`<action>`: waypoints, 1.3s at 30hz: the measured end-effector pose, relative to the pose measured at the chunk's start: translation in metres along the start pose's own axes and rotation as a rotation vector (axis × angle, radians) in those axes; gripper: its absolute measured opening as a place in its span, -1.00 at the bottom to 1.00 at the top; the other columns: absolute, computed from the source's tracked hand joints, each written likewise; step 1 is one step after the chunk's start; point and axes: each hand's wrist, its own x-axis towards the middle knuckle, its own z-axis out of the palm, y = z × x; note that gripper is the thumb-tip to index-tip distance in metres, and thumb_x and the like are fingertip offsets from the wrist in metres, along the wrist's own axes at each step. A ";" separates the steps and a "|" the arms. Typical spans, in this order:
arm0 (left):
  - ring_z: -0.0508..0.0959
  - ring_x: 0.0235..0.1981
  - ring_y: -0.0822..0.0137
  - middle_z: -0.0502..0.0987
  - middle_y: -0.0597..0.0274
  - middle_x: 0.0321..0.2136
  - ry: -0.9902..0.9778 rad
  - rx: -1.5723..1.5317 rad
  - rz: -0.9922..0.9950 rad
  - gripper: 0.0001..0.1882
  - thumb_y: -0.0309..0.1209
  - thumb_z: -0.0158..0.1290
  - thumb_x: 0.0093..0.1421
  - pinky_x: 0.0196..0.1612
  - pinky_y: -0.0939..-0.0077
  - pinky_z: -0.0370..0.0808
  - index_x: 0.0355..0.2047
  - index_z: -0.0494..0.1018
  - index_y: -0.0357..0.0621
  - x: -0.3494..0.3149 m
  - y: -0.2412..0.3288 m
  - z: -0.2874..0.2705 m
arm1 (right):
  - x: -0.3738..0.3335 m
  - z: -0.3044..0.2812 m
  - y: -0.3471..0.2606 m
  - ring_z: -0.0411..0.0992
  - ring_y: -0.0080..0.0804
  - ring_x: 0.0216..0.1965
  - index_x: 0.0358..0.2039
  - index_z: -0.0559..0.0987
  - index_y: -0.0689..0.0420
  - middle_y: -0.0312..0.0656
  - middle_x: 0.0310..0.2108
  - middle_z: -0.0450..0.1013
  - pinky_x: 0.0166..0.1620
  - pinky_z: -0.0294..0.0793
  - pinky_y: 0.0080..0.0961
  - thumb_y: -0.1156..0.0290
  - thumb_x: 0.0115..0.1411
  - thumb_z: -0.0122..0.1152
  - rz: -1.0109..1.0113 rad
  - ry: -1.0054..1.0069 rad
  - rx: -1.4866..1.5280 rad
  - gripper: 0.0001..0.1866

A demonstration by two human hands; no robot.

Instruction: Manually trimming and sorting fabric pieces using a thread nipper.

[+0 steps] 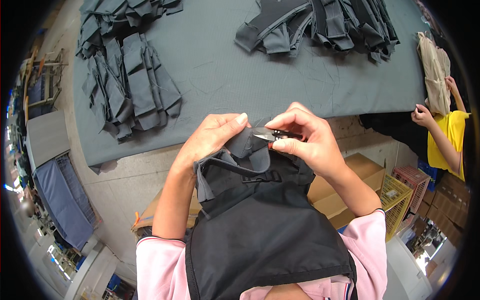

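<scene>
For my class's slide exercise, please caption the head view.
Left hand pinches grey fabric; right hand holds small snips at its edge.

Between the cloth piles on the left [132, 82] and the pile at the far right [322, 30], a bare strip of table [215, 75] gives a hand a flat way from near to far. At the near edge, the left hand [212, 135], the cloth piece [245, 145], the snips [275, 135] and the right hand [312, 140] block the middle. Right of them, the tabletop lies open toward another person's hand [423, 116]; below its edge, a carton [362, 175] and crates [396, 192] stand in the way.
</scene>
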 end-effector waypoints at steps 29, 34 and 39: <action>0.29 -0.60 0.67 0.39 0.48 -0.62 -0.116 -0.154 0.001 -0.64 -0.18 -0.06 0.30 -0.55 0.73 0.25 -0.52 0.44 -0.19 0.007 -0.013 0.012 | 0.013 -0.003 -0.016 0.38 -0.41 -0.48 -0.40 0.59 0.10 -0.36 -0.53 0.42 -0.42 0.29 -0.47 0.54 -0.16 0.30 -0.683 -0.200 -0.890 -0.78; 0.32 -0.60 0.66 0.43 0.46 -0.60 -0.160 -0.193 -0.041 -0.64 -0.17 -0.05 0.29 -0.54 0.73 0.28 -0.48 0.47 -0.21 0.007 -0.015 0.010 | 0.010 -0.003 -0.013 0.39 -0.42 -0.49 -0.39 0.60 0.10 -0.36 -0.53 0.44 -0.42 0.32 -0.48 0.55 -0.15 0.31 -0.715 -0.201 -0.926 -0.77; 0.33 -0.58 0.66 0.43 0.45 -0.59 -0.215 -0.161 -0.046 -0.63 -0.16 -0.05 0.28 -0.53 0.71 0.29 -0.47 0.47 -0.23 0.008 -0.014 0.006 | 0.005 -0.005 0.004 0.39 -0.41 -0.49 -0.37 0.61 0.08 -0.36 -0.52 0.45 -0.39 0.34 -0.51 0.57 -0.16 0.32 -0.653 -0.166 -0.810 -0.75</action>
